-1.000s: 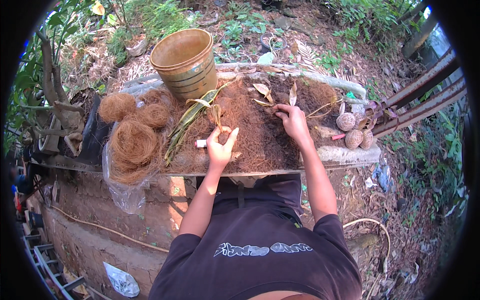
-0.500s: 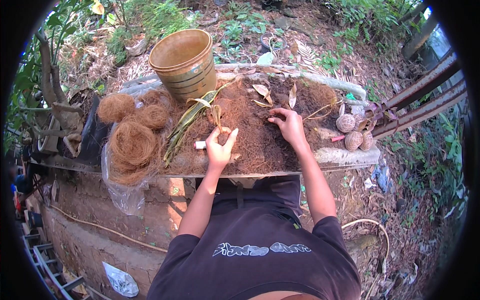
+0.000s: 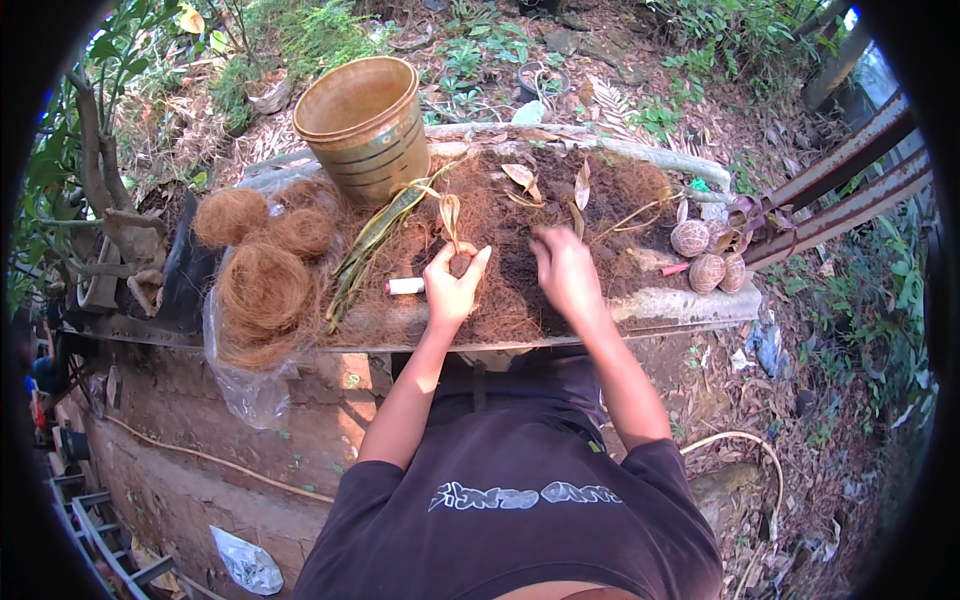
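My left hand [image 3: 457,283] pinches the base of a dry, tan leaf [image 3: 450,214], which stands upright above my fingertips. Beside that hand lies a small white cylinder [image 3: 405,286] with a red end. My right hand [image 3: 568,272] is bent down over the dark soil [image 3: 515,262]; its fingers are smeared by motion, so what they hold, if anything, cannot be made out. Just beyond them a brownish leaf [image 3: 577,220] stands up from the soil, with another pale dry leaf [image 3: 583,184] farther back and curled leaves [image 3: 521,180] to the left.
A tall, weathered pot [image 3: 368,150] stands at the back left, near long green-yellow leaves [image 3: 372,250]. Bundles of brown fibre [image 3: 262,290] rest on clear plastic at left. Several net-patterned balls [image 3: 707,272] sit at the right end by rusty metal bars [image 3: 840,205].
My left hand has shifted a little to the right with the dry leaf. My right hand has moved left and toward me, turning downward and uncovering a leaf behind it.
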`<state>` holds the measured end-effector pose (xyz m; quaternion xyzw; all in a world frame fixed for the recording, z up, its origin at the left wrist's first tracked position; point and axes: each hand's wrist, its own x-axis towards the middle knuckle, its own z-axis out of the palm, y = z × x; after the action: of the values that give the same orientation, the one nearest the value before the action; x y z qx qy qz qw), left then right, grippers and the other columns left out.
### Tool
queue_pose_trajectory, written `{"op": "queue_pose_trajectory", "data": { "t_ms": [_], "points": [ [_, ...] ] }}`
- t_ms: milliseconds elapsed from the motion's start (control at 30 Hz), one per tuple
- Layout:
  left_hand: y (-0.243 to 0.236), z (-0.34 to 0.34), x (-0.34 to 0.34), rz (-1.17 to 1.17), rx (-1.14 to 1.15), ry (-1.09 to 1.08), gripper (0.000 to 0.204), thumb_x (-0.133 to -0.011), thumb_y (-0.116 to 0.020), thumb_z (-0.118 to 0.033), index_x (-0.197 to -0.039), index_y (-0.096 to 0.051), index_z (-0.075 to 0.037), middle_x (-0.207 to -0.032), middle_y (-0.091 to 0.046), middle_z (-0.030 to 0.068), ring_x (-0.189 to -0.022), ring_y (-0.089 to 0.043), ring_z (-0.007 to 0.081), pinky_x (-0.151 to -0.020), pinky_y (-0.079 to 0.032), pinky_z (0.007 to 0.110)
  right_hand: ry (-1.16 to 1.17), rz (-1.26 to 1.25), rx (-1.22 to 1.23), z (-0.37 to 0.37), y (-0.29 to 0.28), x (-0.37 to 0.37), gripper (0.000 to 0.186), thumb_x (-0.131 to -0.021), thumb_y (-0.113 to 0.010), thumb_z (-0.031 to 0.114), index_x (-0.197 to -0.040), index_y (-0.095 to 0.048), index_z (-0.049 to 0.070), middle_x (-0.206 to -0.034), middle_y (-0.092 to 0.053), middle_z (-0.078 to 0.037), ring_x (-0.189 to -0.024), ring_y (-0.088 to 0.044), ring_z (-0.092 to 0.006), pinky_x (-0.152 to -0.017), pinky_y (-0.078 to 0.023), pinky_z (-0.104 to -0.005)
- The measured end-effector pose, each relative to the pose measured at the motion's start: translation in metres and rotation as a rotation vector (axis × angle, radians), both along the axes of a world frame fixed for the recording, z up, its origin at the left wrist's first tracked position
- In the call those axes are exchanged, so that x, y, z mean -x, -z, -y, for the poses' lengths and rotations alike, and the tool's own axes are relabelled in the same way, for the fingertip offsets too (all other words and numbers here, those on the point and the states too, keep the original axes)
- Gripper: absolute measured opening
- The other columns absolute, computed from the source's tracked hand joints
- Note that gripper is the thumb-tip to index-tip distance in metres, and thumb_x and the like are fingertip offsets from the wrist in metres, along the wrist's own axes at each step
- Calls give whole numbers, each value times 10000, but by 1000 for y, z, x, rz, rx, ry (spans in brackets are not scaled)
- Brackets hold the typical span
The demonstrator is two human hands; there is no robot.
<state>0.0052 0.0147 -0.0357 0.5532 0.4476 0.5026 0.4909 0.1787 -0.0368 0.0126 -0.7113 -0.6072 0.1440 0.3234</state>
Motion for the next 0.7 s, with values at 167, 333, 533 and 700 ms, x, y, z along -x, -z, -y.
{"op": "queue_pose_trajectory", "data": {
  "t_ms": [167,333,533,700],
  "points": [
    [0,5,16,35,-32,-3,141,-863,-745,-77,-839,-620,-18,-690,-593,-25,-632,-547,44,-595,-436,216,30,276,173,51,29,39,585,-936,-596,219,-1354,-415,-148,-1382,-376,-429,-1274,-435,-550,-1019,-477,-472],
    [-8,19,25,125,41,-68,103,-886,-713,-44,-881,-612,-25,-707,-598,-23,-656,-563,48,-617,-444,220,-56,239,123,54,29,61,543,-862,-561,24,-1364,-408,-115,-1443,-362,-294,-1309,-416,-470,-955,-538,-434],
    [-15,34,40,97,44,-116,78,-925,-664,-94,-903,-607,-45,-692,-623,6,-563,-409,11,-536,-299,206,-106,-65,-37,39,38,43,294,-821,-549,-39,-1087,-673,-32,-1176,-616,-198,-1077,-622,-365,-889,-545,-414],
    [-15,36,45,55,9,-146,73,-921,-664,-89,-890,-609,-53,-692,-624,2,-559,-410,16,-535,-301,209,16,263,-289,23,17,6,198,-881,-599,68,-1029,-697,-20,-1069,-660,-182,-977,-661,-350,-813,-555,-413]
  ]
}}
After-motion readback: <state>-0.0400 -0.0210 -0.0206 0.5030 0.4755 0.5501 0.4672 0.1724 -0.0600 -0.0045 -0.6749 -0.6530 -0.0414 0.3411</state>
